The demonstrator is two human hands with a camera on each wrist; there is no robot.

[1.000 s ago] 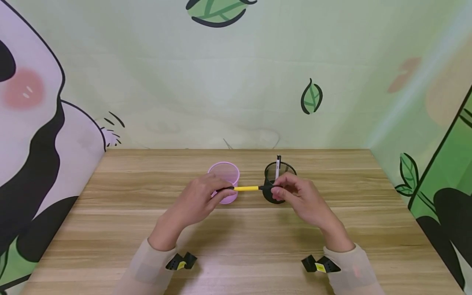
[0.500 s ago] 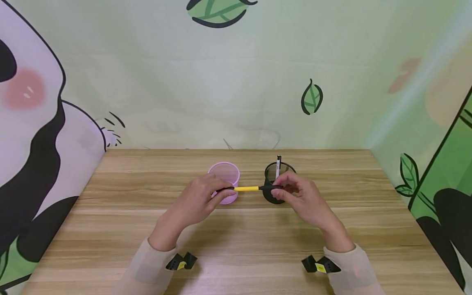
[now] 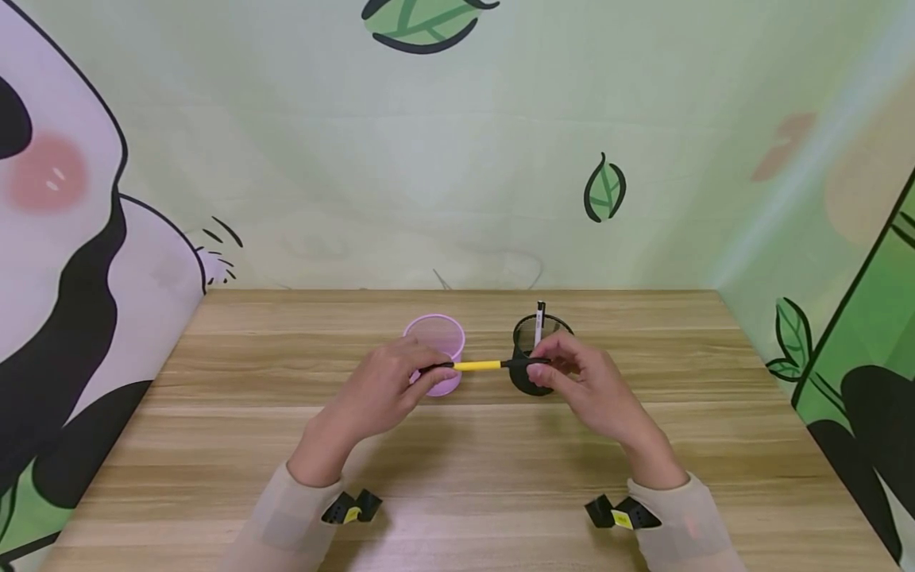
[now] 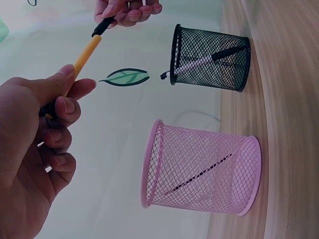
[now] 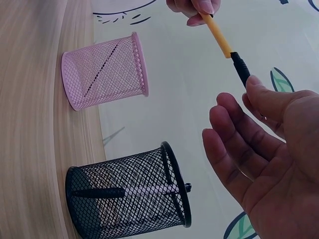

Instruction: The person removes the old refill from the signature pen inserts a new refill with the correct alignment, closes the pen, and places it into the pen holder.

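A yellow pen with black ends [image 3: 477, 366] is held level above the table, stretched between both hands. My left hand [image 3: 382, 385] pinches its left black end between thumb and fingers. At the other end, the thumb and index finger of my right hand [image 3: 586, 389] pinch the black part, the remaining fingers loosely bent in the right wrist view. Behind the right hand stands a black mesh pen holder [image 4: 212, 42] with a white-and-black pen [image 3: 539, 327] leaning inside. A pink mesh pen holder [image 4: 204, 149] stands behind the left hand, partly hidden by it in the head view.
Both holders stand upright on a wood-grain table [image 3: 457, 469]. A pale green printed backdrop [image 3: 457, 159] with leaves rises behind the table's far edge. Small black devices with yellow labels [image 3: 622, 518] sit at both sleeves.
The right fingers have shifted slightly on the pen, and a little more of its black end shows past them. The left hand and both holders look unmoved.
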